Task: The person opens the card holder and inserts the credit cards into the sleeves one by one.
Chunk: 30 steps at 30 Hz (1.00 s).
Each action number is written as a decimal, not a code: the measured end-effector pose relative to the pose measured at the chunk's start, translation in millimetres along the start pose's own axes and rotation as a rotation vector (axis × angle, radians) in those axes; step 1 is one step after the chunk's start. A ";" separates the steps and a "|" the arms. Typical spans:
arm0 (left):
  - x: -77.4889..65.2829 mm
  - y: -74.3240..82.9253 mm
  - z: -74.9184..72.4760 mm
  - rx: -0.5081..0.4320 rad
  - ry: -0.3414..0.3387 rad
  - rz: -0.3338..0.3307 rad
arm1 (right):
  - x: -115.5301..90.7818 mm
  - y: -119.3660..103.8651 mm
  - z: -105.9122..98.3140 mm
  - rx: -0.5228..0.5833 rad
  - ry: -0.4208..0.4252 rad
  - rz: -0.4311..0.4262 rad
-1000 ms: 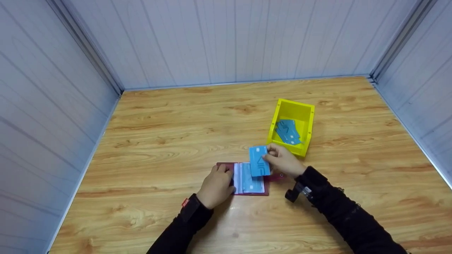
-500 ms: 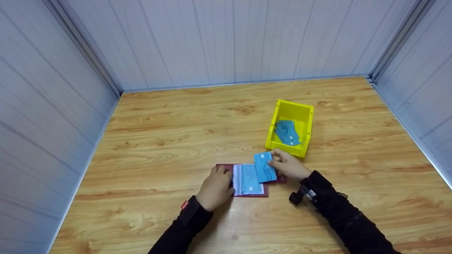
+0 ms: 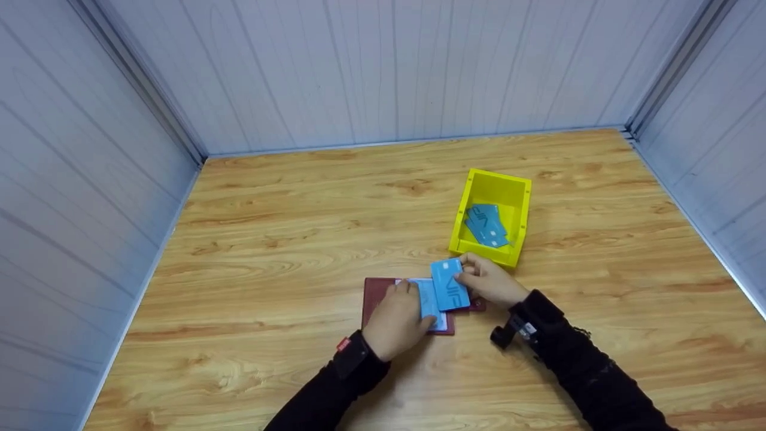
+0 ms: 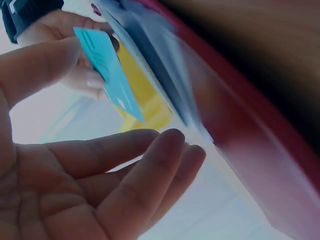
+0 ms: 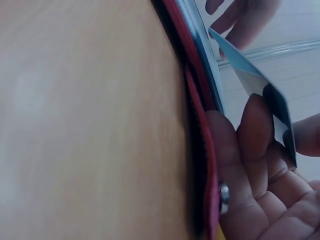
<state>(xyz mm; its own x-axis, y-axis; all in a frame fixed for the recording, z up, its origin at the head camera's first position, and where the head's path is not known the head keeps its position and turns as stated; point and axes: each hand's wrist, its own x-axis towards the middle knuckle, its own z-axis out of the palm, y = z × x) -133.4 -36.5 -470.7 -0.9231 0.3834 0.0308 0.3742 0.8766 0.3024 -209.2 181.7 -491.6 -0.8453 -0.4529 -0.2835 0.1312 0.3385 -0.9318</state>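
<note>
While R hand pinches blue card, L hand: over unfolded wallet, fingers loosely bent & close together, thumb apart; can't tell if tips touch pages.
R fingers: clamped on card's R edge, thumb on face, others behind.
Card: tilted, raised above wallet's R half, dark lettering, pale chip at far end.
Wallet: dk red, lying on wood-grain table, 2nd card on R half; strap w/ metal snap juts R, nr R hand.
Bin: yellow, just beyond R hand, overlapping blue cards inside.
</note>
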 end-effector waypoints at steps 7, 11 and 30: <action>8.5 16.8 8.5 0.160 0.034 -0.014 | -0.3 -1.0 0.3 -0.012 0.010 0.028; 10.6 23.6 11.2 0.174 0.040 -0.052 | -0.3 -1.3 0.0 -0.023 0.014 0.052; 8.5 7.2 -8.8 -0.190 -0.101 -0.033 | -1.7 -2.8 -1.2 0.066 0.018 0.091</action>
<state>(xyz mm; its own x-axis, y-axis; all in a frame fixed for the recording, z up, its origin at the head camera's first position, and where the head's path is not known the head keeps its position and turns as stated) -139.3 -29.4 -459.9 -0.9176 0.3905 -0.0746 0.3114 0.8225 0.4760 -208.7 182.5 -488.2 -0.8375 -0.4071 -0.3644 0.2416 0.3221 -0.9153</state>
